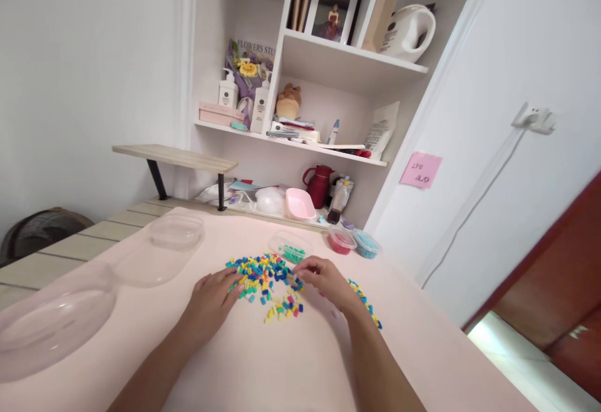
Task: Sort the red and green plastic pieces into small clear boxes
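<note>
Small multicoloured plastic pieces [263, 268], blue, yellow, green and red, lie in a loose pile on the pink tabletop [263, 362]. My left hand [216, 302] rests at the pile's left edge, fingers apart, touching some pieces. At the right edge, my right hand [326, 282] has its fingers bent and drawn together over the pieces; whatever is between the fingertips is too small to make out. Just behind the pile stands a clear plastic tub [291, 246] holding green pieces. More mixed pieces [369, 309] form a strip right of my right forearm, which partly hides them.
Round tubs of red pieces [342, 241] and light blue pieces [366, 246] stand at the back right. Clear plastic trays [159, 262] lie on the left. Behind are a pink bowl [300, 204], a red jug [320, 185] and a small raised wooden shelf [176, 156].
</note>
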Tool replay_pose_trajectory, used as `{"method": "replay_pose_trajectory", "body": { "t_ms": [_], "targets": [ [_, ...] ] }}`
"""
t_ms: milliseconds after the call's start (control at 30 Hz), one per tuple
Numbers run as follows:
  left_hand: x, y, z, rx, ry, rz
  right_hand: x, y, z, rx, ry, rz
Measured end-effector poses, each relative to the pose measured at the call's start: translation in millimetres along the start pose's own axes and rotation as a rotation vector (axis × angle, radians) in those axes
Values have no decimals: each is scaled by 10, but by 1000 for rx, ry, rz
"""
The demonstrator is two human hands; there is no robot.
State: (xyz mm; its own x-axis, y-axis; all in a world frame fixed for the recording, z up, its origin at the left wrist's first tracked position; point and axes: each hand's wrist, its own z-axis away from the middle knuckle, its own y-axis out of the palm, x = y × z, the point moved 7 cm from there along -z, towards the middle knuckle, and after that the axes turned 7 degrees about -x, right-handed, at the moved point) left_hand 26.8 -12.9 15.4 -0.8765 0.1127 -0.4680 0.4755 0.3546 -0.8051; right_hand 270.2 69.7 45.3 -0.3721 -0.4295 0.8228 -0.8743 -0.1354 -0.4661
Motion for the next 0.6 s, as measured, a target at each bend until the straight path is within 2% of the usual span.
{"method": "replay_pose_trajectory", "body": {
  "t_ms": [100,167,300,467,600],
  "targets": [
    [17,18,-5,1,3,-8,59,197,111,253,-53,57],
    [31,34,-9,-8,12,-7,77,264,142,327,-82,70],
    [45,66,-15,-2,21,-13,176,332,158,368,-170,53],
    [28,51,-10,12,2,-24,335,485,273,490,-291,60],
    [24,31,-8,-1,7,-17,303,510,283,470,-292,122]
  ]
}}
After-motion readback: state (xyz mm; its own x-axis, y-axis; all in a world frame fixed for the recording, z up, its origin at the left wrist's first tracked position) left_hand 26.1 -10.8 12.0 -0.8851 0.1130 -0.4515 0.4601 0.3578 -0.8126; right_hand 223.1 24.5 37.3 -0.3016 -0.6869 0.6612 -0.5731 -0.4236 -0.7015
